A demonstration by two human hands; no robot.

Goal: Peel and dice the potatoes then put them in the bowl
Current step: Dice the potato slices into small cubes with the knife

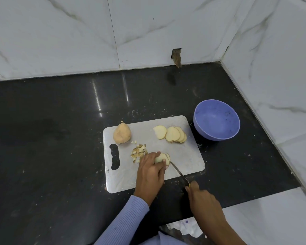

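On the steel cutting board (184,161) my left hand (151,171) holds a stack of potato slices (162,157) with curled fingers. My right hand (201,197) grips the handle of a knife (179,173) whose tip touches the stack's right side. A small pile of diced potato (139,152) lies just left of my left hand. A whole potato (122,133) sits at the board's far left corner. Several fanned slices (170,133) lie at the board's far right. The purple bowl (216,120) stands right of the board and looks empty.
The board lies on a dark counter (60,138), whose front edge runs close below my hands. White marble walls (281,68) close the back and right side. A crumpled white wrapper (184,227) lies below the counter edge.
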